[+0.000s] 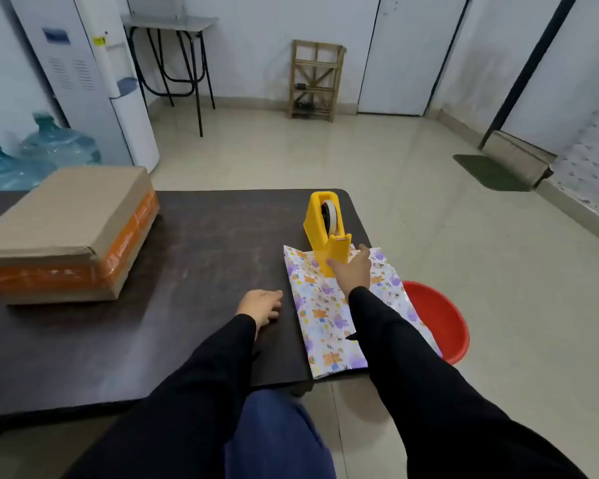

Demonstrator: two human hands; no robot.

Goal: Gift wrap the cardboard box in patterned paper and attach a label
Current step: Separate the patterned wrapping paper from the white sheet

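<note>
The cardboard box [66,233], banded with orange tape, sits on the counter [201,257] well to the left of and beyond the left hand [260,304]. That hand lies flat, palm down, fingers relaxed. Just to its right lies the folded patterned paper [320,316], under the right hand [353,271]. The right hand is spread, its thumb against the near end of the yellow tape dispenser [325,229], which stands on the paper. A red basin [436,319] sits on the floor to the right of that arm.
</note>
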